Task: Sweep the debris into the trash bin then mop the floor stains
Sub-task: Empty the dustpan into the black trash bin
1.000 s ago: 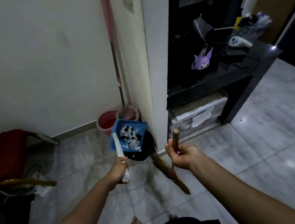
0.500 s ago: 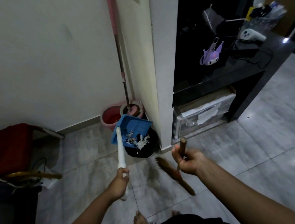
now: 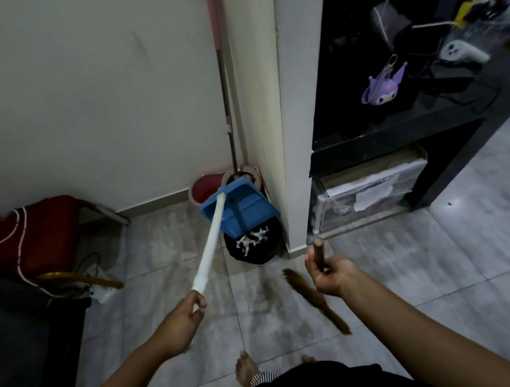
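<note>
My left hand (image 3: 181,318) grips the end of the white handle of a blue dustpan (image 3: 243,212). The pan is tipped steeply over a black trash bin (image 3: 258,252) at the wall corner. White paper debris (image 3: 251,239) lies at the pan's lip inside the bin. My right hand (image 3: 327,274) holds the wooden handle of a brown broom (image 3: 317,301), whose bristles trail low over the floor. A mop (image 3: 223,82) with a pink and metal pole stands in a pink bucket (image 3: 207,191) behind the bin. A dark stain (image 3: 264,287) marks the tiles in front of the bin.
A white wall pillar (image 3: 291,129) rises right of the bin, beside a black shelf unit (image 3: 409,114) holding clutter and a plastic box (image 3: 369,193) below. A red-cushioned chair (image 3: 34,238) and cables stand at left. My bare feet (image 3: 246,371) are on grey tiles.
The dustpan has tilted up further over the bin and the debris has slid from the pan's middle down to its lip and into the bin. My left hand has pulled back along the handle.
</note>
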